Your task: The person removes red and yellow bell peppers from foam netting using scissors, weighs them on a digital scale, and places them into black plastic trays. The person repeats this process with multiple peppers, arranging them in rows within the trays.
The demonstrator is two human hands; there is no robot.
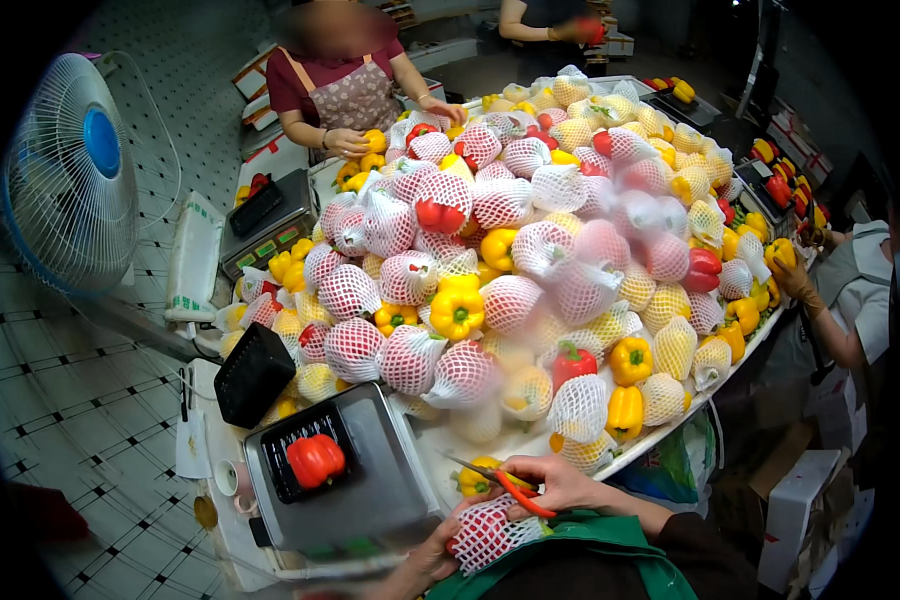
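Observation:
My left hand [436,553] grips a red bell pepper in a white foam net sleeve [495,531], close to my green apron. In my right hand [551,480] are scissors with red-orange handles [521,491], their blades pointing left over a yellow bell pepper [478,474] on the table. The fingers of my right hand also reach down to the netted pepper. To the left, a bare red bell pepper [316,460] rests in a black plastic tray [277,480] on a metal scale [375,502]. A large heap of netted red and yellow peppers [412,360] lies beyond.
A black box-shaped display [255,375] and a mug [229,478] stand beside the scale. A fan [75,172] is at the left. Other people work at the far side [352,97], the back [532,30] and the right [855,300]. Cartons [799,517] stand at lower right.

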